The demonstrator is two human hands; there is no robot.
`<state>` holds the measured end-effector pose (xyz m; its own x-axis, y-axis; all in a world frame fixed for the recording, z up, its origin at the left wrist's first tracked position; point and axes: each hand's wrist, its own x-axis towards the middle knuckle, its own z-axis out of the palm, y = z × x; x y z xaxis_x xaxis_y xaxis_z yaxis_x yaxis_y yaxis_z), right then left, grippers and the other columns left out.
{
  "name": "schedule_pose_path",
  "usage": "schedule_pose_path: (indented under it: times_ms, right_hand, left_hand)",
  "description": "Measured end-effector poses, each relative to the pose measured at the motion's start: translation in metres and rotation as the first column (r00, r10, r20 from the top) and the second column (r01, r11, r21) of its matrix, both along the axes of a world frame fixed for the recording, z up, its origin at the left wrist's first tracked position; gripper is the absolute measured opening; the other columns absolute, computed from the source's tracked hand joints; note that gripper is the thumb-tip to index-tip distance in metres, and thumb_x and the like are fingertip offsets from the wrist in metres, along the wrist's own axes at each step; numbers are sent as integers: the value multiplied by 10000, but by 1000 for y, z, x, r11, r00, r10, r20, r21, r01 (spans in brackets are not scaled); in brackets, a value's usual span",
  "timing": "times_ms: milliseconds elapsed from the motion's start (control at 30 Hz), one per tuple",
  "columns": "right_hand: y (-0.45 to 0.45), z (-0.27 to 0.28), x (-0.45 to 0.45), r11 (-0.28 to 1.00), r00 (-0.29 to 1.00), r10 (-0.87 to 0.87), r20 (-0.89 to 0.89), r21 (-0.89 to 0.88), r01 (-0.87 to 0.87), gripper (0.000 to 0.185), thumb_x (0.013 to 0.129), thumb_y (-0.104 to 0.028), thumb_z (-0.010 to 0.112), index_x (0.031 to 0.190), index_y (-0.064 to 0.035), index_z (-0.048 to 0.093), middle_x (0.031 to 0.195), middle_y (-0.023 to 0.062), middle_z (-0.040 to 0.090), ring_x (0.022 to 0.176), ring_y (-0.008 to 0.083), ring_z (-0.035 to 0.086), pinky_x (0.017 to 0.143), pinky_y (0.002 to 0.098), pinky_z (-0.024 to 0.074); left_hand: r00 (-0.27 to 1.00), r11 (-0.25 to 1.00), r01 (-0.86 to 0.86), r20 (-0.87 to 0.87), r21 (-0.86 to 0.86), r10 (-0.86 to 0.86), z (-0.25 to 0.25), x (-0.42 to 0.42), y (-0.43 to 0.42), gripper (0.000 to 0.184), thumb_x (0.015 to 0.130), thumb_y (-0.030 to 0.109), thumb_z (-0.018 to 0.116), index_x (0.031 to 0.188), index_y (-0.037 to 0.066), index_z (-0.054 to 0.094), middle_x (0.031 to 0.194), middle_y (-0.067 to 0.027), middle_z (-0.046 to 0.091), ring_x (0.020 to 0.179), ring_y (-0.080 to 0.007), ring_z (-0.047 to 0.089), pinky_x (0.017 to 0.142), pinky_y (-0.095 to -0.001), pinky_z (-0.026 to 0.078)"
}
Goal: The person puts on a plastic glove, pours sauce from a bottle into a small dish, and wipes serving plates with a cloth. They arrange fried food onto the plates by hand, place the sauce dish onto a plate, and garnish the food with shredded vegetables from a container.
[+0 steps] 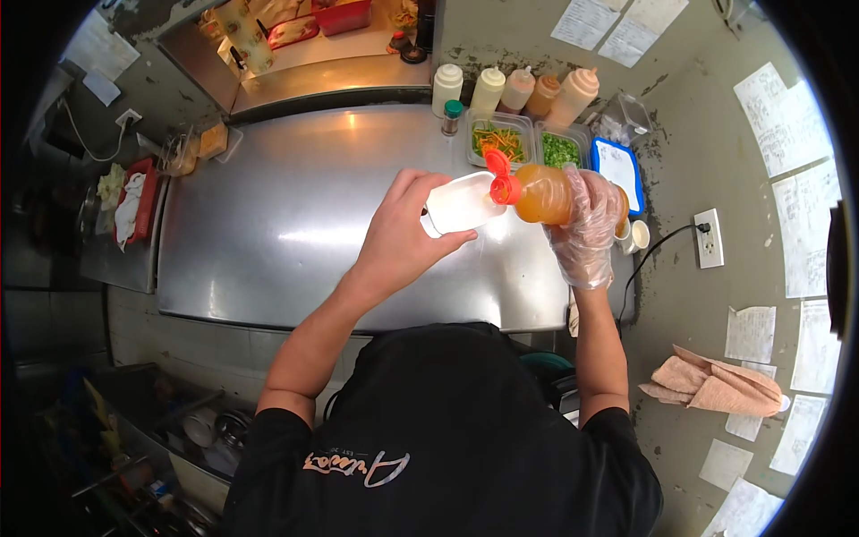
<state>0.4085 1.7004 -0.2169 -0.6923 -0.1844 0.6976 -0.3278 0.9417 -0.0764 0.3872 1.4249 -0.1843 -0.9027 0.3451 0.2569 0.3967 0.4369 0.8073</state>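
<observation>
Bare and curled round a small white container (463,206), my left hand (403,224) holds it above the steel counter, thumb on the near side and fingers on the far side. My right hand (586,219) wears a clear plastic glove and grips a bottle of orange liquid (542,193). The bottle lies nearly sideways, its open red flip cap (506,189) at the container's right edge. Whether liquid is flowing is too small to tell. Just beyond the bottle stand a tub of shredded vegetables (497,143) and a tub of chopped greens (561,149).
Several squeeze bottles (490,89) and a green-capped shaker (452,117) line the back of the steel counter (268,206). A blue-rimmed lid (617,174) lies at the right, near a black cord (658,243). A red basket (139,201) stands at the left.
</observation>
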Motion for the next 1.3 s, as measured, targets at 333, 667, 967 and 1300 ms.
schedule_pose_path:
  times_ms: [333,667,967,1300]
  right_hand:
    - [-2,11,2,998,999,-24,-32,63,26,780,598,-112,843,1304,-127,512,1210,111,566,1122,338,550,970,482,398]
    - [-1,7,0,999,1000,-5,-22,35,6,788,594,-116,848,1306,-121,512,1219,109,575,1119,336,555,968,476,397]
    - [-1,4,-1,1000,1000,-17,-3,19,17,818,583,-116,858,1325,-124,515,1194,113,570,1114,329,548,965,470,393]
    - [2,1,-5,999,1000,-27,-3,29,28,817,574,-127,871,1318,-128,533,1198,101,565,1104,327,539,951,466,397]
  left_hand:
    - [1000,1000,28,-8,2,-28,-3,-4,-4,591,695,221,859,1186,22,596,1112,-89,545,964,-223,573,820,-318,489]
    - [1000,1000,26,12,-3,-26,-5,-4,-5,583,704,221,856,1187,22,598,1124,-90,546,1009,-225,580,834,-312,503]
    - [1000,999,31,3,-32,-31,-7,-6,-5,587,707,218,855,1197,25,598,1132,-87,547,1017,-223,580,829,-313,507]
    - [1000,999,28,2,-27,-28,-12,-8,0,587,703,209,855,1194,24,592,1118,-84,539,1009,-221,577,821,-317,505]
